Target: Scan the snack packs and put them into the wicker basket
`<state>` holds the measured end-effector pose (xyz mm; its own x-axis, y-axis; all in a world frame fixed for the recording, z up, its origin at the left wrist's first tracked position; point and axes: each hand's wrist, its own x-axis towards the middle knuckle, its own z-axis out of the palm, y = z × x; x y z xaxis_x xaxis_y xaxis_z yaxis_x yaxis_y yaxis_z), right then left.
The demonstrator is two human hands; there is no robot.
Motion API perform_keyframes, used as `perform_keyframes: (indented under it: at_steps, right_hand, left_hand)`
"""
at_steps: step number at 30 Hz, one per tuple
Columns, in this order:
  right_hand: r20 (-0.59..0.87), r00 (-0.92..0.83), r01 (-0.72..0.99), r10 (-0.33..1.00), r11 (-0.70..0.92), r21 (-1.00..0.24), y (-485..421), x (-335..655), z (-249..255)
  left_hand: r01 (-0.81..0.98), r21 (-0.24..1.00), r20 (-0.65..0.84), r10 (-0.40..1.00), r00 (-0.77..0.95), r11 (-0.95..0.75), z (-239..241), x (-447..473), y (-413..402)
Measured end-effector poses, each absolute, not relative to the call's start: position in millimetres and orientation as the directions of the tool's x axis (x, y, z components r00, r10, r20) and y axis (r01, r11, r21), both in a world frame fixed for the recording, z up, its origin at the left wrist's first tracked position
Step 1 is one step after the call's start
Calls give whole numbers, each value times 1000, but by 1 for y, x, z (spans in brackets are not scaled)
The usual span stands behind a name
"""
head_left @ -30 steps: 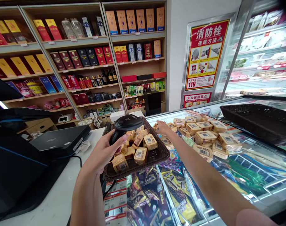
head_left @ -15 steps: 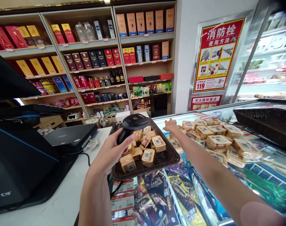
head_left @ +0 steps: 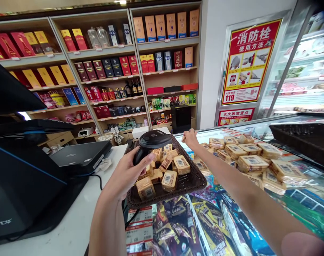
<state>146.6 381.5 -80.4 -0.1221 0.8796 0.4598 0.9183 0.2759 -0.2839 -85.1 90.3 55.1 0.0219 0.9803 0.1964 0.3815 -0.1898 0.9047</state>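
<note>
My left hand (head_left: 128,169) is wrapped round the handle of a black barcode scanner (head_left: 154,138). The scanner's head hangs over a dark woven basket (head_left: 187,185), which holds several packs of wrapped biscuits (head_left: 169,180). Just past the basket's right rim is my right hand (head_left: 191,138), its fingers curled in; whether anything is inside them is hidden. More biscuit packs (head_left: 251,163) lie heaped on the glass freezer top, beside my right forearm.
At left stand a black checkout terminal (head_left: 23,170) and a flat grey device (head_left: 80,156) on a white counter (head_left: 71,213). An upturned-edge dark tray (head_left: 303,137) sits at far right. Bagged ice creams (head_left: 175,227) show under the glass. Shelves of boxed bottles (head_left: 108,67) line the back.
My right hand has drawn slightly left and its fingers have curled in more. My left hand keeps the scanner over the basket. The view has shifted slightly.
</note>
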Motion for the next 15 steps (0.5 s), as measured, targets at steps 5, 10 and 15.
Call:
perform_keyframes:
  at_steps: [5, 10, 15]
  right_hand:
    - [463, -215, 867, 860, 387, -315, 368, 113, -66]
    - [354, -200, 897, 913, 316, -308, 337, 153, -63]
    - [111, -170, 947, 979, 193, -256, 282, 214, -85]
  left_hand:
    - [394, 900, 193, 981, 25, -187, 57, -83, 89]
    - [408, 891, 202, 979, 43, -201, 55, -80, 89]
    - [407, 885, 202, 974, 104, -227, 54, -73, 92]
